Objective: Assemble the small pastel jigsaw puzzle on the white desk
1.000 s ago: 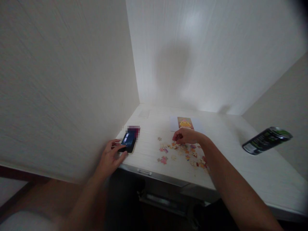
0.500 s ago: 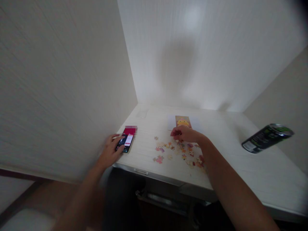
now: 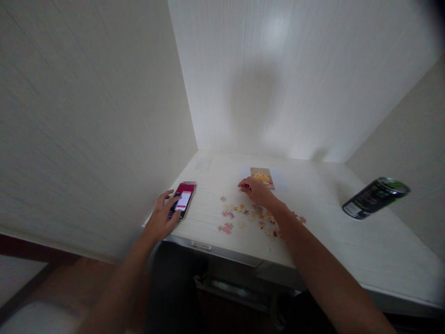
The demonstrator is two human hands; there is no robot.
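Pale wood-grain panels enclose the spot: left wall [image 3: 86,116] fills the left of the frame, back wall [image 3: 243,37] the upper centre with glare and a soft grey shadow [image 3: 255,95], right wall [image 3: 406,111] at the right edge. Whitish bench [image 3: 330,246], faint grain, runs centre to lower right. Brown floor [image 3: 79,278] lower left; dark-clothed leg [image 3: 174,283] bottom centre. Black-green can [image 3: 375,198] on bench, right, slanted in frame. Left hand [image 3: 162,214], left of centre, fingers spread over phone [image 3: 185,200], screen lit. Right hand [image 3: 257,190], centre, fingertips drawn together; can't tell if pinching anything. White sheet [image 3: 280,180] beyond it, picture card [image 3: 262,175] on top. Clear plastic piece [image 3: 203,164] near the back left bench corner. Drawer handle [image 3: 201,246] at front edge, lower centre. Puzzle pieces [image 3: 227,227] scattered centre, partly under the right forearm.
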